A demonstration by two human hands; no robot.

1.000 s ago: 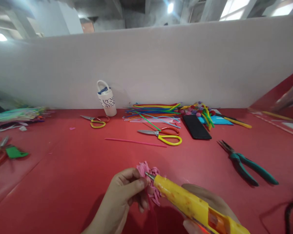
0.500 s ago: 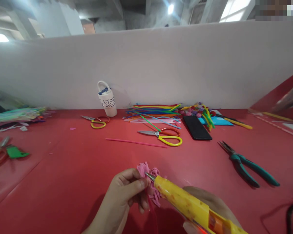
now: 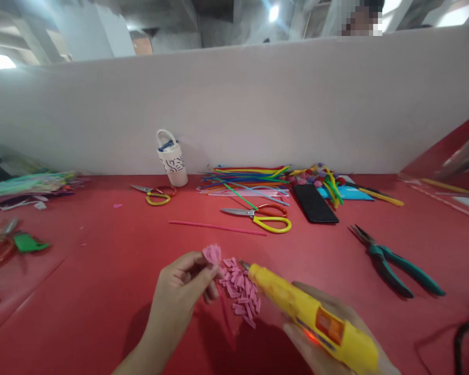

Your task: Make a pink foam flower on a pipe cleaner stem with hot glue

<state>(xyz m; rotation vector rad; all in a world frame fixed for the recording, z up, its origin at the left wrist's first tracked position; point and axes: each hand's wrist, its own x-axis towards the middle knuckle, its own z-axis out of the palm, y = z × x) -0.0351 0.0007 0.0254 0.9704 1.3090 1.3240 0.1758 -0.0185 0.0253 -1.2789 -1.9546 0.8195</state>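
My left hand (image 3: 182,289) pinches a small pink fringed flower (image 3: 212,253) on a thin pink stem (image 3: 224,310) that hangs below the fingers. In my right hand (image 3: 336,312) is a yellow hot glue gun (image 3: 297,299), its metal tip pointing up and to the left, a red light glowing on its side. The tip is apart from the flower, over the far edge of a pile of small pink strips (image 3: 240,289) on the red table. Part of my right hand is hidden behind the glue gun.
Beyond my hands lie a pink pipe cleaner (image 3: 218,227), scissors (image 3: 258,216), a black phone (image 3: 316,203) and a pipe-cleaner bundle (image 3: 246,179). Green-handled pliers (image 3: 394,263) rest to the right. A white tumbler (image 3: 173,164) and second scissors (image 3: 154,195) stand farther left, before a grey partition (image 3: 234,109).
My left hand has drawn the flower up and left, away from the glue gun's tip, uncovering the pink strips. The glue gun has shifted slightly. Someone behind the partition has moved left.
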